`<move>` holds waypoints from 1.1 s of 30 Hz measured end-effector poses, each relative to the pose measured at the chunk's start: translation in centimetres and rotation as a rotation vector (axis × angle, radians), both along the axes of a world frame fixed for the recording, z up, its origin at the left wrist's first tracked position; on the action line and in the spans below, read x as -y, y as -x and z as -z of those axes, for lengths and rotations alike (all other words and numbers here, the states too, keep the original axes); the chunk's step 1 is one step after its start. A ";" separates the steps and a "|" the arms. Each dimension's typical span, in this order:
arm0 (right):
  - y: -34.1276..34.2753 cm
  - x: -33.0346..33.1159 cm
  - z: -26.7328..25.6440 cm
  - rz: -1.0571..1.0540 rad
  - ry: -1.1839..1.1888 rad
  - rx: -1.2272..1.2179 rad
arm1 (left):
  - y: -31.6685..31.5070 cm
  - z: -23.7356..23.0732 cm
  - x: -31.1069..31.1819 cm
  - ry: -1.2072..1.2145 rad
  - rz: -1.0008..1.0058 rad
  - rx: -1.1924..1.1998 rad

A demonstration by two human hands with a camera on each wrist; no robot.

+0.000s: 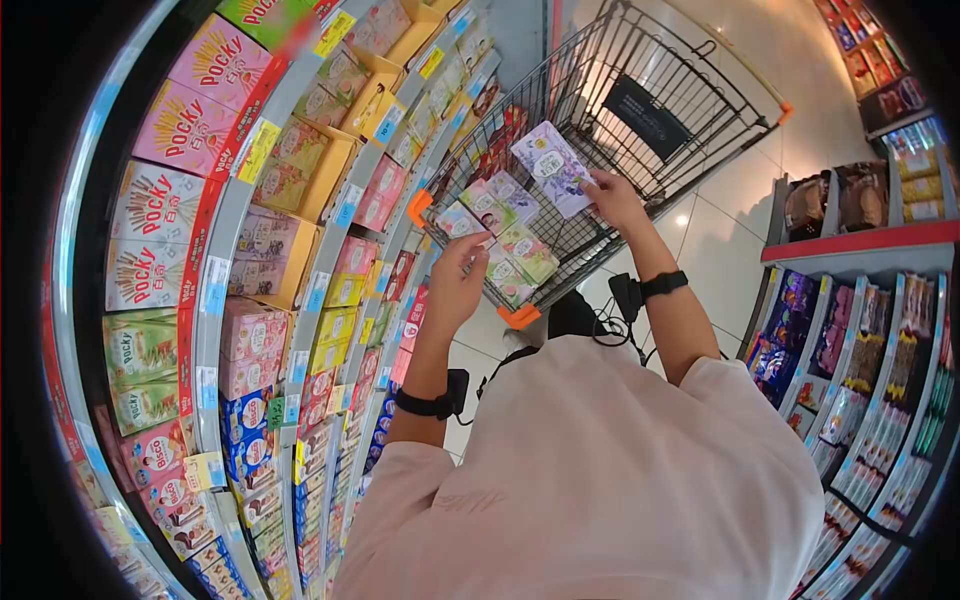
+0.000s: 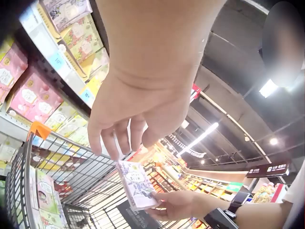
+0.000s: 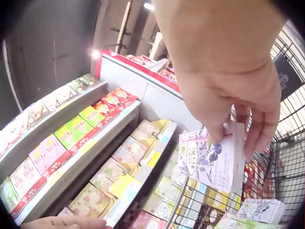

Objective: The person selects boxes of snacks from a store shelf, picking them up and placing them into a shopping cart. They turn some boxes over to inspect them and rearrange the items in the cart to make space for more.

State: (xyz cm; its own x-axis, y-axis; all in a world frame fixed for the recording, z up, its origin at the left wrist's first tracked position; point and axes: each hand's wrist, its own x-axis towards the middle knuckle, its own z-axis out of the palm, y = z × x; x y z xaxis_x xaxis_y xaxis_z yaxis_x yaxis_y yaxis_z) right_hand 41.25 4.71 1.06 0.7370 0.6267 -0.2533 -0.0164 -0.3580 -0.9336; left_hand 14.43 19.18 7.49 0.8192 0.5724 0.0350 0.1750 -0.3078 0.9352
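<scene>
One hold: pinching purple box (image 1: 550,163) with right fingers (image 3: 265,133) over cart (image 1: 519,318), long axis roughly crosswise to cart; holding left fingers (image 2: 122,135) apart, empty, farther off, by cart's near end.

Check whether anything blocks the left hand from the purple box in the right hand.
Nothing visible does. In the head view, a gap separates the left hand from the purple box, which the right hand grips by one end. The boxes seen through that gap lie lower, in the cart.
</scene>
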 end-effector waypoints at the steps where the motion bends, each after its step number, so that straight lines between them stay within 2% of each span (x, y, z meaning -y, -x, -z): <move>1: -0.7 -0.7 0.9 -0.008 0.018 -0.056 | -0.5 1.3 0.0 0.005 -0.013 -0.015; 3: -2.5 -2.3 3.4 -0.025 0.039 -0.122 | -1.9 3.6 -0.1 0.132 -0.044 -0.094; 5: -4.3 -4.1 6.9 -0.132 0.282 -0.105 | -3.7 5.1 -0.2 0.109 -0.039 -0.138; 8: -5.9 -6.2 11.4 -0.202 0.365 -0.226 | -6.7 7.6 0.0 0.159 -0.013 -0.325; 10: -6.5 -8.0 16.2 -0.276 0.408 -0.234 | -8.3 8.9 0.3 0.173 -0.024 -0.341; 12: -6.3 -9.1 24.6 -0.317 0.426 -0.193 | -9.7 9.2 0.6 0.145 -0.006 -0.421; 13: -6.0 -10.3 24.3 -0.338 0.448 -0.127 | -10.3 9.5 0.6 0.172 -0.002 -0.442; 15: -5.7 -11.1 24.6 -0.309 0.469 -0.180 | -11.1 10.5 0.6 0.256 -0.031 -0.497; 17: -5.2 -11.9 25.3 -0.411 0.572 -0.065 | -11.4 11.8 1.0 0.304 -0.072 -0.504; 19: -4.5 -12.8 25.5 -0.403 0.578 -0.068 | -11.6 12.1 1.1 0.348 -0.120 -0.503; 21: -3.6 -13.4 26.2 -0.399 0.582 -0.064 | -11.6 11.9 1.3 0.474 -0.158 -0.610; 24: -2.5 -14.0 27.7 -0.304 0.508 -0.078 | -11.1 12.2 1.2 0.457 -0.181 -0.638; 26: -2.3 -14.3 28.2 -0.298 0.468 0.074 | -10.6 12.8 1.2 0.465 -0.203 -0.597; 29: -1.9 -14.7 29.3 -0.250 0.553 0.098 | -10.7 12.8 0.8 0.488 -0.213 -0.641; 33: -1.9 -15.0 28.7 -0.237 0.605 0.084 | -10.5 14.1 0.5 0.506 -0.246 -0.581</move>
State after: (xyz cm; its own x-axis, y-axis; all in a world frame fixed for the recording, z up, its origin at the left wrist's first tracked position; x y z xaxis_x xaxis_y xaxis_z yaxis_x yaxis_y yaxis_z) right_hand 43.17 19.70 -27.67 0.6291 0.5395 -0.5596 0.1918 -0.8054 -0.5609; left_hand 24.90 18.65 -6.59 0.4755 0.5712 -0.6691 0.6834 0.2391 0.6897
